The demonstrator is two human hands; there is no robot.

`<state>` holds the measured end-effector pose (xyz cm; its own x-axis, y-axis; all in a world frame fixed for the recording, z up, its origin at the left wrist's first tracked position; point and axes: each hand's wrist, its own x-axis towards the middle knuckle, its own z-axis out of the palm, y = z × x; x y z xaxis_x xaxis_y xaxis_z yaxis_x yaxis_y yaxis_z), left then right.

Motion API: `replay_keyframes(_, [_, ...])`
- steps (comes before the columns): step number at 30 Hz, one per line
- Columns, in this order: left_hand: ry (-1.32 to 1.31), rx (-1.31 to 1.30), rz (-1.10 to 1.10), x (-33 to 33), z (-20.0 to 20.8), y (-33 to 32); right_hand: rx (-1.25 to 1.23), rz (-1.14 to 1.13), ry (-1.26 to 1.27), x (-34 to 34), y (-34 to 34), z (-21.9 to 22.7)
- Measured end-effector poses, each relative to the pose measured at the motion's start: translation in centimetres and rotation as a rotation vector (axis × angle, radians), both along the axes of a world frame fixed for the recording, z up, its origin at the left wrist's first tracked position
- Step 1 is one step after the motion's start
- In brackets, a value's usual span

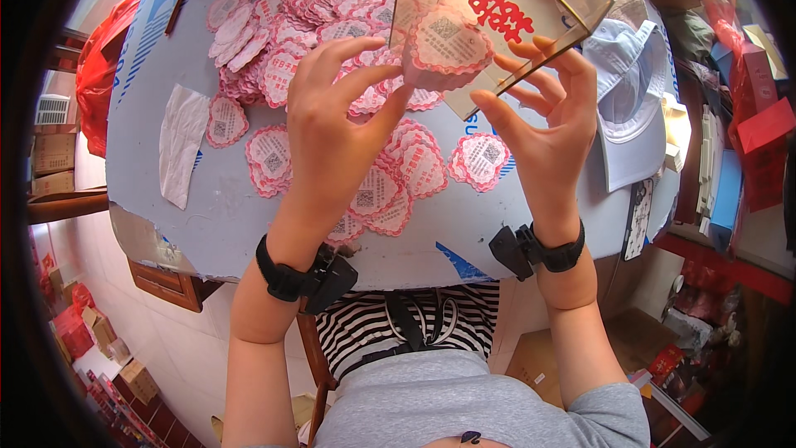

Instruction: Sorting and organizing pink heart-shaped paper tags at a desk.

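Note:
My left hand [336, 124] and my right hand [543, 120] are raised over the table, both gripping one scallop-edged pink-and-white round sticker [448, 43] at the fingertips. My right hand also steadies a clear, brownish plastic box [514, 8] with a red paper-cut emblem inside; the sticker lies against the box's face. Beneath my hands several similar stickers [398, 174] are scattered on the table, and a big heap of them [290, 25] lies at the far left. Both wrists wear black straps.
The round table [149, 199] has a pale blue covering with a torn front edge. On it lie a white backing-paper strip [181, 145] at left and a white cap [634, 108] at right. Red packages and boxes [759, 116] crowd the right side; cartons stand on the floor at lower left.

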<state>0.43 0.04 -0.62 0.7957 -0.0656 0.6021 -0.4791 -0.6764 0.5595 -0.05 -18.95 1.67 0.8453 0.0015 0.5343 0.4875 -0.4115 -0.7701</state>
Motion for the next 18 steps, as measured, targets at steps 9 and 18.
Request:
replay_keyframes(9, [-0.018, 0.039, 0.016, -0.13, -0.05, 0.05, 0.006, 0.018, 0.006, 0.04, 0.02, -0.07])
replay_keyframes(18, [-0.010, 0.008, 0.003, -0.08, 0.00, 0.07, -0.013, 0.015, -0.005, -0.04, 0.07, -0.01])
